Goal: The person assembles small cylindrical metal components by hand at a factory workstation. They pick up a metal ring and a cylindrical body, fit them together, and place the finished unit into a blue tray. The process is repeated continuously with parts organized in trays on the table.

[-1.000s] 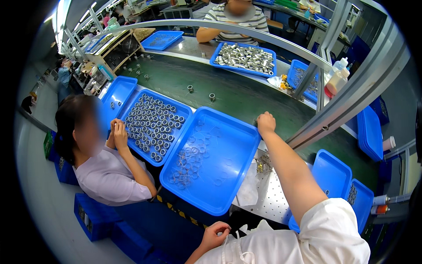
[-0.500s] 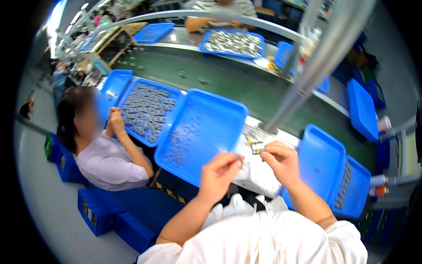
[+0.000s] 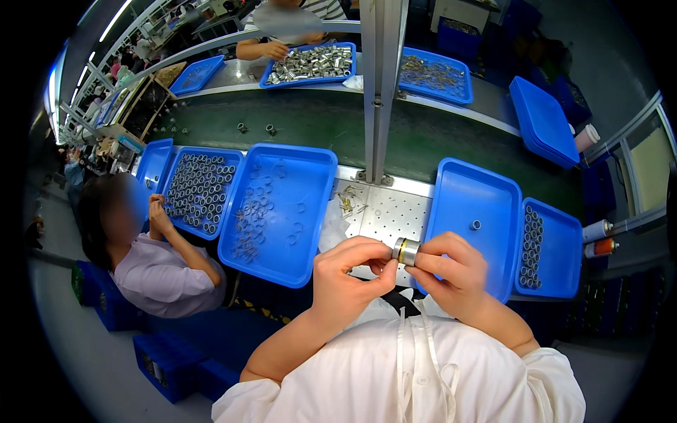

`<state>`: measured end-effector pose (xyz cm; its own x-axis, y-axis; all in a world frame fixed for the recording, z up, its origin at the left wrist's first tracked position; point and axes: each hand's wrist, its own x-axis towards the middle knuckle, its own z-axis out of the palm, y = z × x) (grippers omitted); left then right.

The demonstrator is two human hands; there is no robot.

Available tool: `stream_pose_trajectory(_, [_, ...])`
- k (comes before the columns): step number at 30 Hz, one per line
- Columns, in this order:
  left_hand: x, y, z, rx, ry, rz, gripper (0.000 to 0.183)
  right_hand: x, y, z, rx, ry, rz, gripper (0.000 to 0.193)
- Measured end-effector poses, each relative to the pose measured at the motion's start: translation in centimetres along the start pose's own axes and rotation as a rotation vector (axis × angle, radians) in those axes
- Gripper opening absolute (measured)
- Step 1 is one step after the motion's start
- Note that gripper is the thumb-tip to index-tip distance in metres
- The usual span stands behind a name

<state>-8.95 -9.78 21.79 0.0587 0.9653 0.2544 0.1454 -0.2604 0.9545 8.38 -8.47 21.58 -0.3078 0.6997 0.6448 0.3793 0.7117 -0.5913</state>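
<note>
A short silver metal cylinder (image 3: 406, 251) with a yellow band is held up level in front of my chest. My right hand (image 3: 455, 273) grips its right end between thumb and fingers. At the left end, the thumb and fingertips of my left hand (image 3: 352, 276) are pinched against it; any small part under them is hidden. Just beyond my hands lies a white perforated plate (image 3: 400, 215), with small brass-coloured pieces (image 3: 350, 201) on its far left. A blue tray (image 3: 472, 194) to the right holds a single metal ring (image 3: 475, 225).
On my left, a blue tray (image 3: 303, 169) contains thin loose rings. A co-worker (image 3: 159, 271) sits beside a tray of metal rings (image 3: 201, 190). An upright metal post (image 3: 381, 106) rises before the green belt (image 3: 310, 116). Another ring tray (image 3: 557, 247) stands far right.
My hands have come together: the left fingers, apart from the cylinder before, now touch its left end. The view has swung, and the cylinder sits closer to my body.
</note>
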Motion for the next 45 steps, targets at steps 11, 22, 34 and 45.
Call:
stream_pose_trajectory(11, [-1.4, 1.0, 0.5, 0.046, 0.069, 0.115, 0.016, 0.0, -1.5, -0.8, -0.085, -0.046, -0.139, 0.024])
stream_pose_trajectory(22, [-2.3, 1.2, 0.1, 0.19, 0.175, 0.193, 0.015, 0.2, -1.6, 0.3, -0.015, -0.071, -0.152, 0.026])
stream_pose_trajectory(34, [-1.9, 1.5, -0.1, 0.244, 0.18, 0.199, 0.016, 0.5, -1.5, 0.0, 0.057, -0.12, -0.069, 0.024])
stream_pose_trajectory(45, [-1.8, 1.4, 1.0, 0.227, 0.183, 0.202, 0.017, -0.3, -0.7, -1.0, 0.042, -0.14, -0.13, 0.026])
